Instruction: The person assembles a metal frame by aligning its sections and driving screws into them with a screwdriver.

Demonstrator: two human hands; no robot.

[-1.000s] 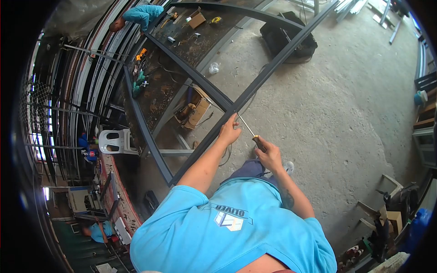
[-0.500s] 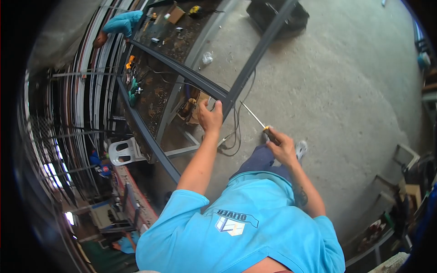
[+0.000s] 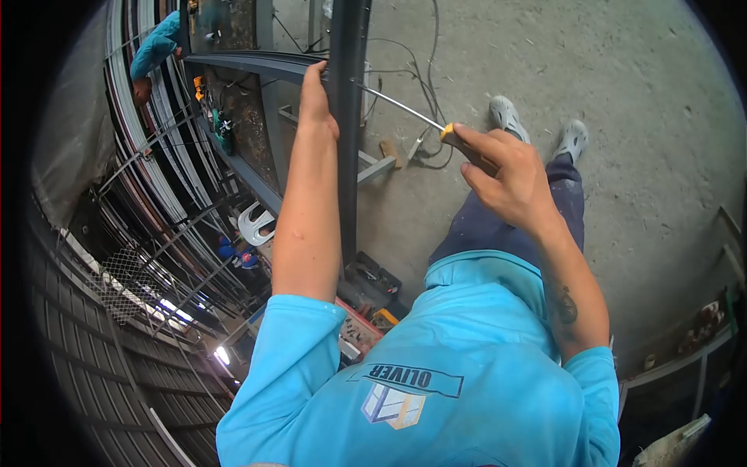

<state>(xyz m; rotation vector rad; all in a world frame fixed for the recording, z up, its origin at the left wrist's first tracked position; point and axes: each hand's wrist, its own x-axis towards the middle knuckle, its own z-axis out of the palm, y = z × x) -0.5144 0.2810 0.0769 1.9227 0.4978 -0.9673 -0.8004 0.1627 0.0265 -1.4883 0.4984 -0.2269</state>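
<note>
My right hand (image 3: 510,175) is closed around the handle of a screwdriver (image 3: 403,109) with a long metal shaft and a yellow collar. Its tip meets the side of a dark grey metal frame (image 3: 348,163), close to where a crossbar (image 3: 249,61) joins the upright bar. On the other side of that bar, my left hand (image 3: 317,105) grips the frame just below the joint. Part of its fingers is hidden by the bar.
Behind the frame, a green power tool (image 3: 222,131) and an orange-handled tool (image 3: 198,88) lie on a worktable. Another person (image 3: 156,50) bends at upper left beside racked long profiles (image 3: 148,156). A black cable (image 3: 428,74) crosses the floor. A white plastic chair (image 3: 255,224) stands lower left.
The screwdriver tip has come up against the frame, having been apart from it. My left hand has shifted onto the frame's bar. The view has turned, and the frame now stands more upright in it.
</note>
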